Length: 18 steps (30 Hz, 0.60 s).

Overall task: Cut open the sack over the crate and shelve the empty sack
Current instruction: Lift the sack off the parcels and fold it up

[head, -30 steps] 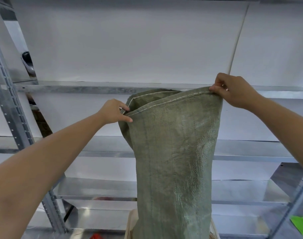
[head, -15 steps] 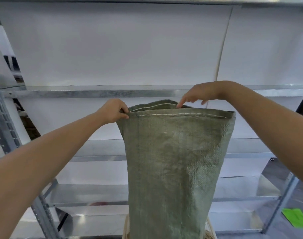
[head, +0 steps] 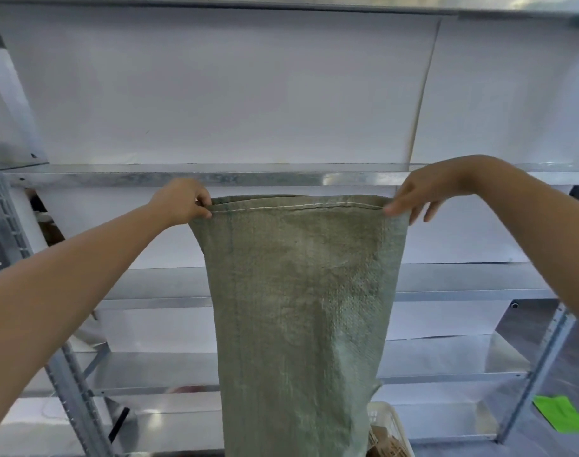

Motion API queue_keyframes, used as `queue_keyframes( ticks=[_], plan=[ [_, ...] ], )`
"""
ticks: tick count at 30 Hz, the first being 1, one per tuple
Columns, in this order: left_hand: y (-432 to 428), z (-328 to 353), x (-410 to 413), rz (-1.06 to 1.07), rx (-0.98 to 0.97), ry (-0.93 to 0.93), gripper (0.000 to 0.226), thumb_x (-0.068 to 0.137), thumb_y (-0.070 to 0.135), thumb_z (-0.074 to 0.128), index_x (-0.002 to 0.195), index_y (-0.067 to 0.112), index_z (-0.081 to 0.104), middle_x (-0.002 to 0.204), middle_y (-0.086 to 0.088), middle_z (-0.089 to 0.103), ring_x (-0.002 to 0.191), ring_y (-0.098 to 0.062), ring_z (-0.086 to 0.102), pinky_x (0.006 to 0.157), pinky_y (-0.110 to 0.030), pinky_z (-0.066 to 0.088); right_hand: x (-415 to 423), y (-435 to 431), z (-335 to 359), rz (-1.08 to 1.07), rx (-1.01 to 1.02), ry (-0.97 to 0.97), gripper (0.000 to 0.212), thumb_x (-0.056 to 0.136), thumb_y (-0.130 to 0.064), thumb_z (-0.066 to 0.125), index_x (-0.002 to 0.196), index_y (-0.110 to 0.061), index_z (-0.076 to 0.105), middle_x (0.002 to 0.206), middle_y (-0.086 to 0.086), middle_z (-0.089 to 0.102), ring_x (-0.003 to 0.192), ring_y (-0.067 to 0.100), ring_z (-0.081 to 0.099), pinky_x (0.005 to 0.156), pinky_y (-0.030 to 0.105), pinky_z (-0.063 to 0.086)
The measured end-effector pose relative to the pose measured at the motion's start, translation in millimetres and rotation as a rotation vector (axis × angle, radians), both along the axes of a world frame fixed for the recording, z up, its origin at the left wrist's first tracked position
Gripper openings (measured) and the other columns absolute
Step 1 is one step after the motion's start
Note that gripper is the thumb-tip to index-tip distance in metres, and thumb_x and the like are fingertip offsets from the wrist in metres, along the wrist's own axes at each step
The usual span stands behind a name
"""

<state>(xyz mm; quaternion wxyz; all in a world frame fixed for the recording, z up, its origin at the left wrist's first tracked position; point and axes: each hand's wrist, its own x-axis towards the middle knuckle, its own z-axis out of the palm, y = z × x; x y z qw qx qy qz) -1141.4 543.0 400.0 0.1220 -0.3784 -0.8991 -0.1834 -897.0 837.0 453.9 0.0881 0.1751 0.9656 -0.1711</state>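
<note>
The sack (head: 298, 308) is dull green woven cloth, limp and flat, with a pale stitched hem along its top edge. It hangs upright from centre frame down to 6 o'clock, in front of the metal shelf rack (head: 215, 178). The left hand (head: 184, 204) is clenched on its 10 o'clock corner. The right hand (head: 416, 194) pinches the 2 o'clock corner, its other fingers spread. At 5 o'clock the sack partly hides a white crate (head: 388, 413) holding brownish pieces I cannot identify.

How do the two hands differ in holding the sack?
The left hand is a tight fist round one corner of the sack; the right hand only pinches the other corner, its other fingers splayed. The left hand's wrist is straight, the right hand's bent downward. Both hold the top hem.
</note>
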Motion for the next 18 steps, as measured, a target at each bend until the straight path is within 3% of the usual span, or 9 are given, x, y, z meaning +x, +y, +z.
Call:
queue_keyframes(
  ticks=[2, 4, 8, 10, 14, 18],
  plan=[
    [-3.2, 3.1, 3.0, 0.023, 0.053, -0.029, 0.015, 0.079, 0.007, 0.068, 0.091, -0.003, 0.069, 0.102, -0.019, 0.067, 0.089, -0.029, 0.057, 0.078, -0.034, 0.043, 10.2, 4.6, -2.1, -0.03, -0.037, -0.015, 0.062, 0.046, -0.059, 0.081, 0.089, -0.016, 0.067, 0.097, 0.0, 0.071, 0.09, 0.015, 0.07, 0.07, 0.022, 0.059],
    [-5.8, 5.8, 8.4, 0.053, 0.11, -0.054, 0.02, 0.078, 0.004, 0.069, 0.095, -0.006, 0.068, 0.104, -0.019, 0.067, 0.098, -0.033, 0.059, 0.076, -0.029, 0.039, 15.9, 2.8, -7.7, -0.071, -0.028, 0.038, 0.02, 0.081, -0.027, 0.068, 0.091, -0.009, 0.068, 0.095, 0.009, 0.072, 0.092, 0.019, 0.07, 0.075, 0.024, 0.059],
    [-14.3, 6.6, 24.0, 0.063, 0.132, -0.028, 0.02, 0.076, 0.003, 0.071, 0.094, -0.006, 0.07, 0.103, -0.021, 0.068, 0.097, -0.033, 0.06, 0.073, -0.024, 0.038, 26.8, -7.6, -29.9, -0.125, -0.014, 0.311, 0.024, 0.085, -0.029, 0.063, 0.087, -0.005, 0.068, 0.087, 0.006, 0.068, 0.079, 0.009, 0.065, 0.066, 0.019, 0.057],
    [-22.6, 5.5, 37.1, 0.075, 0.175, -0.037, 0.02, 0.075, 0.003, 0.071, 0.093, -0.004, 0.071, 0.101, -0.022, 0.069, 0.089, -0.03, 0.058, 0.068, -0.023, 0.038, 36.0, -14.4, -42.8, -0.152, -0.025, 0.478, 0.028, 0.084, -0.028, 0.065, 0.082, 0.001, 0.066, 0.079, 0.008, 0.064, 0.07, 0.015, 0.063, 0.065, 0.02, 0.052],
    [-40.6, 14.6, 70.6, 0.085, 0.303, -0.073, 0.023, 0.071, 0.003, 0.075, 0.092, -0.005, 0.07, 0.094, -0.02, 0.068, 0.082, -0.021, 0.052, 0.071, -0.024, 0.04, 56.6, -23.8, -57.4, -0.223, -0.096, 0.762, 0.025, 0.081, -0.018, 0.069, 0.062, -0.01, 0.054, 0.062, 0.005, 0.048, 0.066, 0.022, 0.051, 0.072, 0.037, 0.048],
    [-59.1, 31.5, 119.6, 0.067, 0.297, -0.009, 0.017, 0.07, 0.005, 0.076, 0.068, 0.006, 0.06, 0.071, -0.008, 0.056, 0.08, -0.025, 0.051, 0.064, -0.027, 0.038, 87.6, -34.3, -61.5, -0.253, -0.105, 0.917, 0.015, 0.083, -0.016, 0.065, 0.082, -0.008, 0.052, 0.068, 0.003, 0.044, 0.076, 0.021, 0.044, 0.057, 0.027, 0.034]
  ],
)
